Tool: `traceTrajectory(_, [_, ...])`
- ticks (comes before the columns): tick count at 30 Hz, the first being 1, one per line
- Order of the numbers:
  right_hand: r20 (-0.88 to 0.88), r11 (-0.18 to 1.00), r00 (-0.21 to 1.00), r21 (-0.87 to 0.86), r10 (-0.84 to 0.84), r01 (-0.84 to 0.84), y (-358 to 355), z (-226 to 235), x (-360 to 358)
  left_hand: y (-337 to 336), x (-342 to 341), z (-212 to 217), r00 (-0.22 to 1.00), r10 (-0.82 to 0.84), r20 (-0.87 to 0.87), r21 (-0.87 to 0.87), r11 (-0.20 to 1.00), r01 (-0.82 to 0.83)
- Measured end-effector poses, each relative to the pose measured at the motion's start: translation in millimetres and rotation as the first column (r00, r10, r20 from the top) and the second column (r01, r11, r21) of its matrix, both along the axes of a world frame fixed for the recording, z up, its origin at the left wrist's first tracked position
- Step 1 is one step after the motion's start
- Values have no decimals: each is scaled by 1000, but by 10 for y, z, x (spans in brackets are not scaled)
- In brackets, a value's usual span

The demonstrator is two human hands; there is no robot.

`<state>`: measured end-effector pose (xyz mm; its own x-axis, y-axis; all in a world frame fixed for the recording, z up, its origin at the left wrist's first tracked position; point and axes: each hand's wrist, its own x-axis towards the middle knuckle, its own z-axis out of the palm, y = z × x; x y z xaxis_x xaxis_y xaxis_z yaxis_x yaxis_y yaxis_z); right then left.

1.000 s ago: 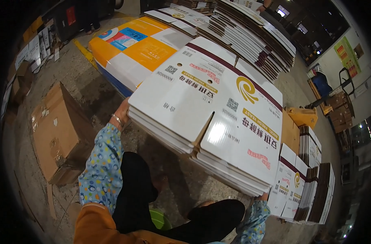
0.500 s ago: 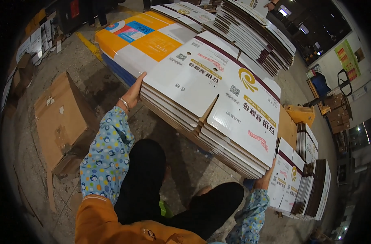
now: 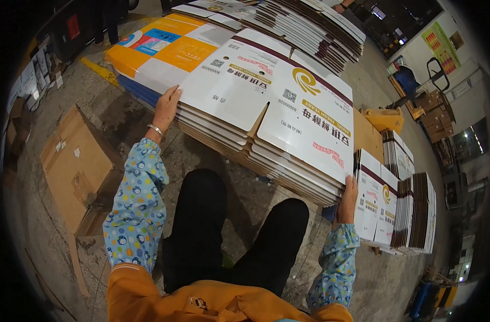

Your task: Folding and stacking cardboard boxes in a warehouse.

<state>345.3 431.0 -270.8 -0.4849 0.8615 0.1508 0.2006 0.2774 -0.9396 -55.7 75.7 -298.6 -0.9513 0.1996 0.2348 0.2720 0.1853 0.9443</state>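
A stack of flattened white cartons [image 3: 309, 126] with maroon edge bands and a gold swirl lies in front of me. My left hand [image 3: 167, 110] grips its left end near the front corner, fingers on the edge and thumb side toward me. At the opposite end, my right hand [image 3: 349, 199] holds the front right corner, with its fingers up against the side. Several layers show along the near edge, slightly uneven. The undersides of both grips are hidden by the stack.
Behind the stack lies an orange and white package [image 3: 188, 56], beside a taller pile of flat cartons [image 3: 309, 35]. More carton bundles [image 3: 376, 201] stand at the right. An opened brown box [image 3: 76, 166] sits on the floor at left. A person's hand [image 3: 340, 7] shows at the far edge.
The whole view has shifted, so the stack appears higher and further left. Both hands stay at the same ends. My legs have moved closer together.
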Motion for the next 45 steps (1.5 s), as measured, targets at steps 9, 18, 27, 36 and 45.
traceTrajectory(9, [-1,999,999,16,-35,35,65,-135,533,-277,494,-32,948,-9,-319,-213,975,-63])
traceTrajectory(18, [191,940,981,340,-45,-23,-299,-46,820,-579,901,369,853,-417,-313,-585,792,173])
traceTrajectory(27, [412,830,907,532,-84,-164,-351,27,768,-469,964,363,871,-353,-341,-613,786,78])
traceTrajectory(36, [398,894,916,425,-41,-145,-265,370,752,-413,1143,700,913,-291,-287,-593,802,69])
traceTrajectory(45, [504,879,860,442,-79,-178,-165,612,575,-280,958,859,876,-329,-353,-743,668,-48])
